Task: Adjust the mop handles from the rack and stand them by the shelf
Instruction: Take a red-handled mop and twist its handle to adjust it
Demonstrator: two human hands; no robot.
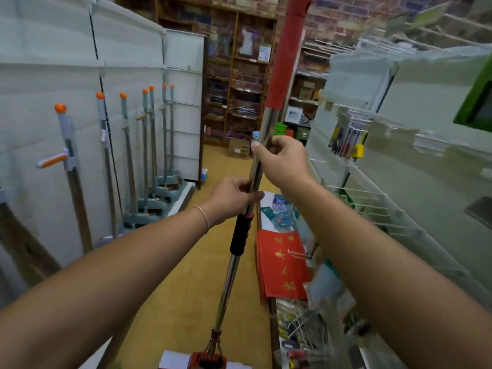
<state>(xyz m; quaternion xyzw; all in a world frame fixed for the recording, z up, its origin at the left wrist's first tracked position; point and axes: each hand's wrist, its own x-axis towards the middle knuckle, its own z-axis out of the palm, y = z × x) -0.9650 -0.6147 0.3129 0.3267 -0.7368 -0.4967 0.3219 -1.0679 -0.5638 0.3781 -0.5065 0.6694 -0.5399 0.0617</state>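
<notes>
**Both hands on the mop pole, mid-adjustment**

The mop handle stands nearly upright in the aisle, its red foam sleeve at the top and the mop's red head fitting at the bottom edge of the view. The right hand is wrapped round the steel tube above the black twist collar; the left hand grips the tube just above that collar, fingers curled round it.

The step in hand looks like setting the telescopic length — one hand steadying, the other turning or sliding.

What could go wrong, judged from here:
- If the collar is left loose, the upper tube could slip down when the pole is stood up.
- Neither hand holds the collar itself, so a twist may simply spin the whole tube.
- The red paper packs and small packets lie on the low shelf just right of the collar — a swing of the pole could sweep them off.
- The other mops lean along the white wall well left of the collar; a carelessly stood pole could topple.
</notes>
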